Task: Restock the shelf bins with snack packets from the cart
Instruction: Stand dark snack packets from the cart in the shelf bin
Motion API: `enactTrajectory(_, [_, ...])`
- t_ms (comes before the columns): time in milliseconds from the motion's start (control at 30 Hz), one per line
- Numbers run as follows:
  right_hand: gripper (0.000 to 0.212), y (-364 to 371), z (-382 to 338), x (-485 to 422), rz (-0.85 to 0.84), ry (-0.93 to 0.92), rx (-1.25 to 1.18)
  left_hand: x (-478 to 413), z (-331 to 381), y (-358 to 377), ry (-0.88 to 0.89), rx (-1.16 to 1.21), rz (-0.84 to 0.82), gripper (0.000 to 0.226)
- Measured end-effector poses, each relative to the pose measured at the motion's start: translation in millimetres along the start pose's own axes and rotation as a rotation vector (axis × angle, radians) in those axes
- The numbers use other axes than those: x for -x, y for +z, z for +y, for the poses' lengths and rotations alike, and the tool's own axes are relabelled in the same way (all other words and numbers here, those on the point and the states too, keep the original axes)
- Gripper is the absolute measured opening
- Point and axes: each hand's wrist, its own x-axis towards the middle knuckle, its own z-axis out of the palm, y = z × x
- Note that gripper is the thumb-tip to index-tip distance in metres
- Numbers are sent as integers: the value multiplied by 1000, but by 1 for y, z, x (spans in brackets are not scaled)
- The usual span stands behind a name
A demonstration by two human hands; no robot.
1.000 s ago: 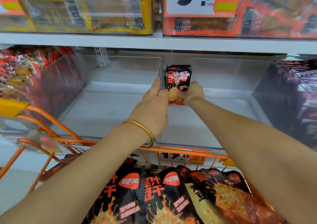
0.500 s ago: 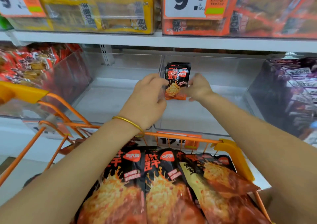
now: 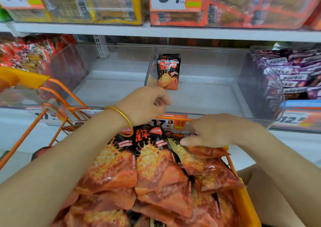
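From the head camera, a few snack packets [image 3: 168, 72] stand upright at 12 o'clock in the clear shelf bin [image 3: 210, 97]; more are heaped in the orange cart [image 3: 244, 200] at 6. Our left hand [image 3: 144, 105] hangs loosely curled, empty. Our right hand [image 3: 214, 131] rests on a cart packet [image 3: 199, 159], fingers bent, grip unclear. We judge them light, floppy and slick: pinch the sealed top edge.

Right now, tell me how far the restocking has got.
Done: a small stack of packets stands in the middle bin. In hand: the right hand touches a cart packet; the left hand is empty. Left: most of the bin, and a heaped cart.
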Motion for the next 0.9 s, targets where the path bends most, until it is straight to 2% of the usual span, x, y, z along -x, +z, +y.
enactTrajectory(133, [72,2,2,1,40,-5,-160,1,1,6,-2,-5,-37,16])
enactTrajectory(267, [71,2,11,4,32,-66,-503,1,-1,9,-21,3,-46,15])
enactTrajectory(400, [62,9,19,0,170,-116,-904,0,-1,11,-43,7,-73,17])
enactTrajectory(600, [67,-3,32,-3,259,-243,-1454,-8,0,12,-110,153,-119,39])
enactTrajectory(633, [64,-7,35,-6,259,-254,-1529,-9,1,11,-104,184,-106,37])
enactTrajectory(700, [53,-14,38,-13,262,-270,-1650,-13,3,8,-93,278,-62,12])
enactTrajectory(833, [27,-25,38,-31,193,-352,-1673,-30,2,-2,-107,455,126,15])
enactTrajectory(900, [23,-32,39,-40,142,-347,-1611,-41,-2,-8,-147,463,234,8])
